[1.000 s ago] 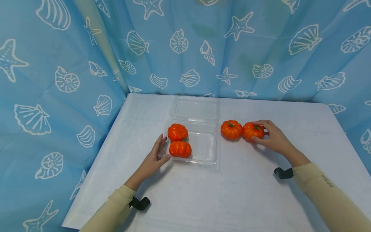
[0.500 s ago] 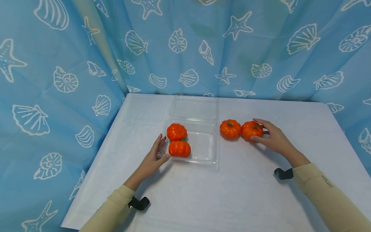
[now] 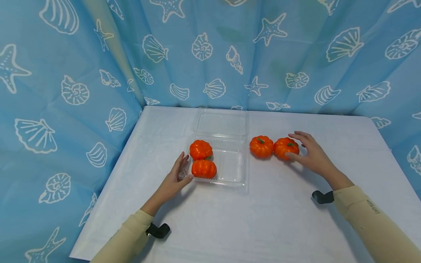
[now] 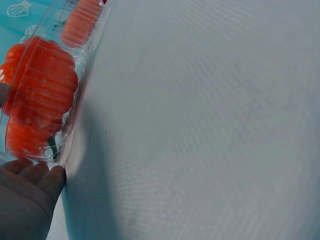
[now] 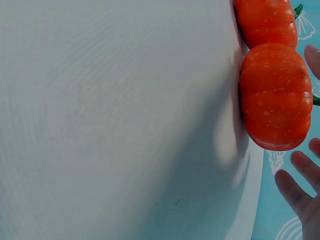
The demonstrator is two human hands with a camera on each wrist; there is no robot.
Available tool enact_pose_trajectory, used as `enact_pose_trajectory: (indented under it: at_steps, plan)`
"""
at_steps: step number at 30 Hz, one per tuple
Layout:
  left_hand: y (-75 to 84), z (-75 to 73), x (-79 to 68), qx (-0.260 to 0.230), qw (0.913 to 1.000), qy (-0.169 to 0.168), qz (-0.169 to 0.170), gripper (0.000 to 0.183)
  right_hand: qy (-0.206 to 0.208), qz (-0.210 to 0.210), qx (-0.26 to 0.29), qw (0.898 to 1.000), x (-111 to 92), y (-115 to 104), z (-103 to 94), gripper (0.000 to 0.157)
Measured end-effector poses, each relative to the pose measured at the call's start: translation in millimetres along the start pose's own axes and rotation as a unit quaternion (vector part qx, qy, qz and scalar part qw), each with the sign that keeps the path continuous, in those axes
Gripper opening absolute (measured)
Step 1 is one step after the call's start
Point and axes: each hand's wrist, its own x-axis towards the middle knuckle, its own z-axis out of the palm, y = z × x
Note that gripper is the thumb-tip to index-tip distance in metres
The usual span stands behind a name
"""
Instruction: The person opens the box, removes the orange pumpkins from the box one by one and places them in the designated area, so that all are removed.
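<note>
In the head view my left hand (image 3: 173, 179) is at the left end of an open clear plastic clamshell box (image 3: 230, 168). Its straight fingers touch the end wall and the thumb lies by the front rim. Inside the box's left half are two small orange pumpkins: a rear one (image 3: 201, 149) and a front one (image 3: 204, 169) tipped on its side. Right of the box, two more pumpkins stand side by side with green stems up, one nearer the box (image 3: 261, 147) and one farther right (image 3: 285, 148). My right hand (image 3: 312, 153) spreads around that rightmost pumpkin, with a gap between fingers and skin in the right wrist view.
The box's lid (image 3: 220, 122) lies folded back towards the rear edge of the white-covered table (image 3: 263, 219). A blue curtain with white shell prints (image 3: 230, 54) hangs behind the table and along its left side.
My right hand's fingers have opened wider and moved slightly away from the rightmost pumpkin, which stays in place. The left hand and the box have not moved.
</note>
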Motion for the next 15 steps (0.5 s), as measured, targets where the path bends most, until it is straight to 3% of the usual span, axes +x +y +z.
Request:
enact_pose_trajectory:
  at_steps: [3,9,15]
  plan:
    - [4.9,-0.3,-1.9,0.000,1.0000,0.000,0.000,0.088,0.013,-0.007,-0.006,1.000,0,-3,-1.4,0.073]
    - [-16.7,1.8,4.9,0.020,0.9997,0.009,-0.006,0.089,0.033,-0.040,-0.016,0.999,0,-14,-2.7,0.065]
    - [-21.5,3.1,8.1,0.008,0.9999,0.004,-0.007,0.088,0.033,-0.057,-0.023,0.998,0,-32,-1.5,0.061]
